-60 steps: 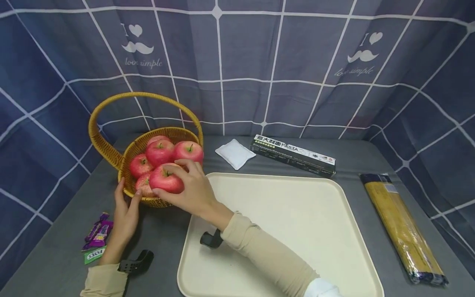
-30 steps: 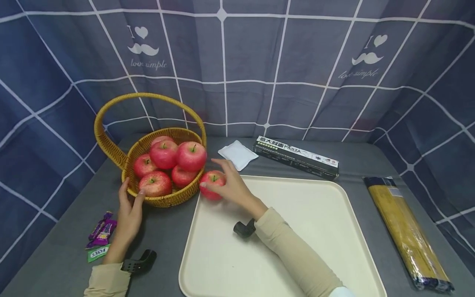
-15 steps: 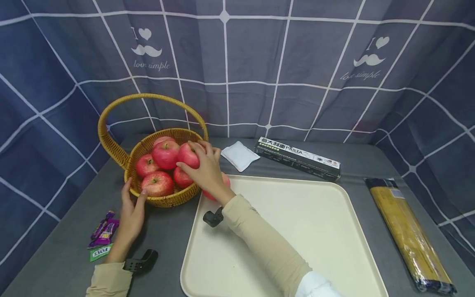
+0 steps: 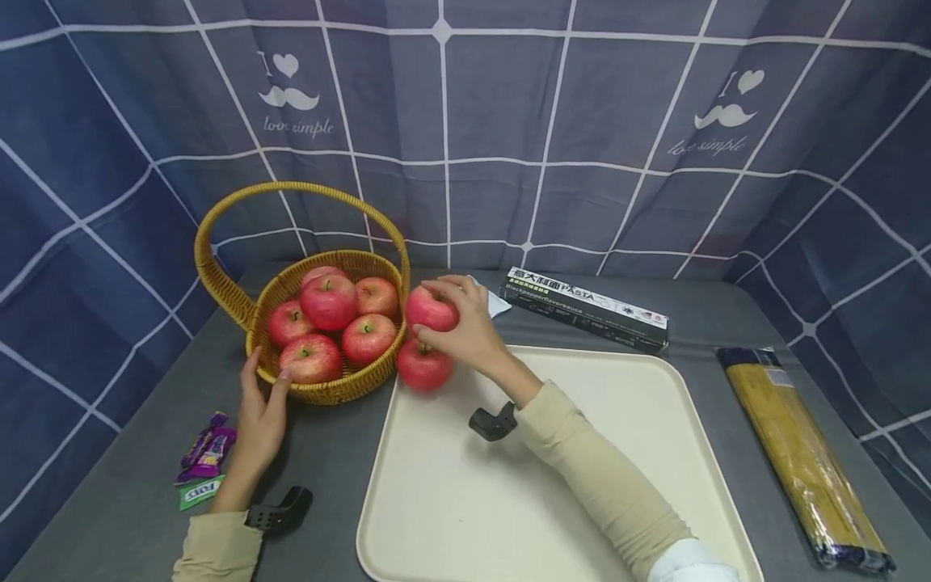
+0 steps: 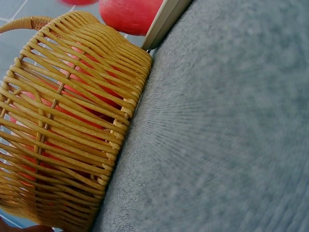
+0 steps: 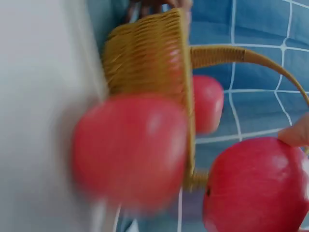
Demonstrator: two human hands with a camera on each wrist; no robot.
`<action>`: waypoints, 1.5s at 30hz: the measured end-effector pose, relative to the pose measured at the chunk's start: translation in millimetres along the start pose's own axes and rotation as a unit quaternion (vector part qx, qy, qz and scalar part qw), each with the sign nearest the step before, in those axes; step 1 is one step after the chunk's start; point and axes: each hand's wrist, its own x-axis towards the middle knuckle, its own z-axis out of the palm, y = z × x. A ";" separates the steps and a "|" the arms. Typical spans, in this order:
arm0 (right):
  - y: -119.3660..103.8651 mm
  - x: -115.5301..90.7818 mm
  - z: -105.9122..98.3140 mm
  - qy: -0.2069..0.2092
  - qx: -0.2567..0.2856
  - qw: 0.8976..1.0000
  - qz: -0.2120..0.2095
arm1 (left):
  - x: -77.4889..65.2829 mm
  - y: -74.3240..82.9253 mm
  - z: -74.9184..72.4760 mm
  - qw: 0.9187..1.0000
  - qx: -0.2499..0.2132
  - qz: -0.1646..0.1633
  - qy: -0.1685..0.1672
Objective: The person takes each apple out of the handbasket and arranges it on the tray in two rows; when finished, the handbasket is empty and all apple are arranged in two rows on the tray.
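A red apple (image 4: 432, 309) is pinched between the thumb and fingers of my right hand (image 4: 469, 327), up beside the basket's right rim. Below it, a second apple (image 4: 425, 368) sits at the upper-left corner of a cream tray (image 4: 436, 517); in the right wrist view that lower apple (image 6: 130, 150) is blurred. My left hand (image 4: 258, 416) holds the near-left rim of a yellow wicker basket (image 4: 342, 394), its thumb at the rim and fingers along the outside. Several apples (image 4: 311, 358) lie in the basket. Woven wall (image 5: 72, 121) fills much of the left wrist view.
The basket's tall handle (image 4: 298, 187) arches over its back. Behind the tray lie a white packet (image 4: 496, 305), partly hidden, and a black pasta box (image 4: 585, 311). A spaghetti pack (image 4: 800, 453) lies far right; purple-wrapped sweets (image 4: 207, 453) and a green packet (image 4: 199, 493) lie left.
My right hand let go of one apple on the tray's corner, reached back into the basket and lifted another out to the right. My left hand stays on the basket.
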 end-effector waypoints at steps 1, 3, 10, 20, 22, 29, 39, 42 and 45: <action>6.2 -5.6 -8.0 -0.006 -0.013 1.000 0.000 | -0.1 -0.2 0.5 1.000 0.000 0.000 -0.001; 20.3 -17.7 -22.4 -0.020 -0.037 0.999 0.007 | -0.4 -0.3 1.1 1.000 0.000 -0.001 -0.003; 65.5 -57.0 -47.2 -0.074 -0.088 0.993 0.037 | -1.1 1.9 -0.2 1.000 0.004 0.002 -0.008; 78.3 -72.8 -55.8 -0.102 -0.100 0.989 0.024 | -0.9 1.5 0.3 1.000 0.004 -0.007 0.000; 74.8 -71.4 -59.6 -0.108 -0.109 0.988 0.022 | -1.3 1.4 0.9 1.000 0.004 -0.006 -0.001; 49.8 -49.0 -58.7 -0.071 -0.070 0.995 -0.009 | -1.8 1.0 0.0 1.000 0.009 -0.006 0.001; -13.6 11.5 6.2 -0.162 -0.001 0.985 -0.060 | -3.5 0.5 -2.6 1.000 0.005 -0.001 0.003; -26.6 29.7 31.7 -0.193 0.017 0.979 -0.070 | -3.1 0.4 -2.6 1.000 0.004 0.002 -0.001; -37.4 45.7 57.5 -0.196 0.015 0.978 -0.071 | -1.4 0.7 -1.9 1.000 0.008 0.006 -0.008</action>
